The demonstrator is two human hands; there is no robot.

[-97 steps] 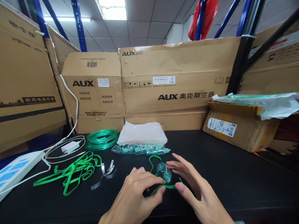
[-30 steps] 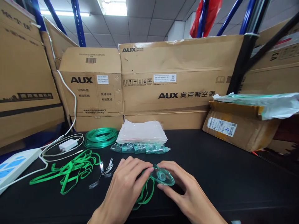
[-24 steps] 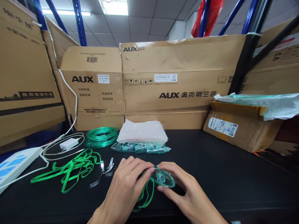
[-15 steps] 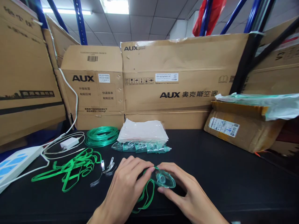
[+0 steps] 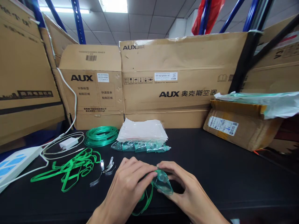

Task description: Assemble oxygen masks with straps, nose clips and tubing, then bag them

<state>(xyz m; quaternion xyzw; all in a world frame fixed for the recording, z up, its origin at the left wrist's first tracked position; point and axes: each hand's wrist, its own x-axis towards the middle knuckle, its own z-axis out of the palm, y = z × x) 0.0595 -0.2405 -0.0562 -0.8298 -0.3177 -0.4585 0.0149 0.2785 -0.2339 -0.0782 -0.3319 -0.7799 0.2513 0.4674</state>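
Observation:
A clear green oxygen mask (image 5: 164, 185) is between my two hands, low in the middle of the head view. My left hand (image 5: 127, 185) is closed, thumb and index finger pinching the green elastic strap (image 5: 148, 203) at the mask's left edge. The strap's loop hangs below those fingertips, over the black table. From the other side, my right hand (image 5: 190, 186) curls its fingers and thumb around the mask. To the left lie a tangle of green straps (image 5: 68, 170) and several thin metal strips (image 5: 108, 166).
Behind my hands are white sheets (image 5: 142, 130) on clear green plastic parts (image 5: 140, 147), and coiled green tubing (image 5: 101, 139). A power strip (image 5: 22, 161) and white adapter (image 5: 68, 143) lie left. An opened carton (image 5: 244, 124) stands right; large cartons (image 5: 184, 71) line the back.
The mask has tilted, its right end now pointing down toward my right thumb. My right fingertips have moved left, close to my left fingertips. My left hand keeps its pinch.

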